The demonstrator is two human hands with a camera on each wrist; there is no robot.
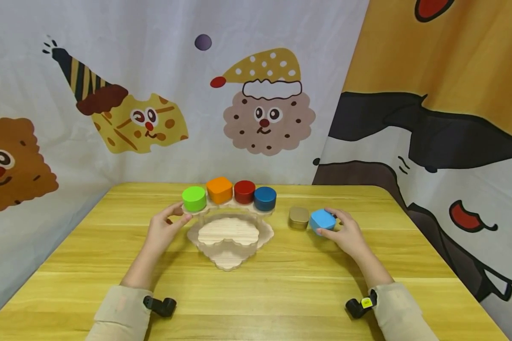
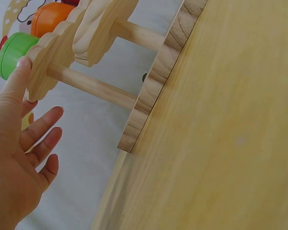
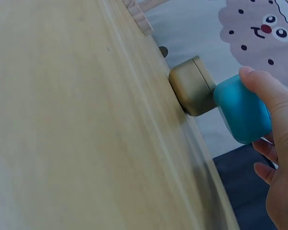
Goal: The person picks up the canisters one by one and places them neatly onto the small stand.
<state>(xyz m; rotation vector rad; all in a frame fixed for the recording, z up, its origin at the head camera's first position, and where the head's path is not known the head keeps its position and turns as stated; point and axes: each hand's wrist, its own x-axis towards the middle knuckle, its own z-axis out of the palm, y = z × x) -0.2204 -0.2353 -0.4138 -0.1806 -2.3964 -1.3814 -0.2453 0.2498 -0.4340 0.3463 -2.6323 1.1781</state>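
Note:
A wooden tiered stand (image 1: 228, 231) with scalloped shelves on posts stands left of centre. On its upper shelf (image 2: 50, 62) sit a green round tin (image 1: 194, 199), an orange tin (image 1: 219, 190), a red tin (image 1: 244, 192) and a dark blue tin (image 1: 265, 199). My left hand (image 1: 167, 226) pinches the left end of that shelf beside the green tin, with its other fingers spread loosely. My right hand (image 1: 344, 232) holds a light blue squarish tin (image 3: 242, 109) between thumb and fingers, clear of the table. A gold tin (image 3: 192, 86) rests on the table just left of the blue one.
The light wood table (image 1: 256, 303) runs back to a hanging cloth (image 1: 153, 47) printed with cartoon snacks. Lower wooden shelves (image 1: 228, 232) stick out toward me from the stand. A small black camera (image 1: 162, 307) is worn at each cuff.

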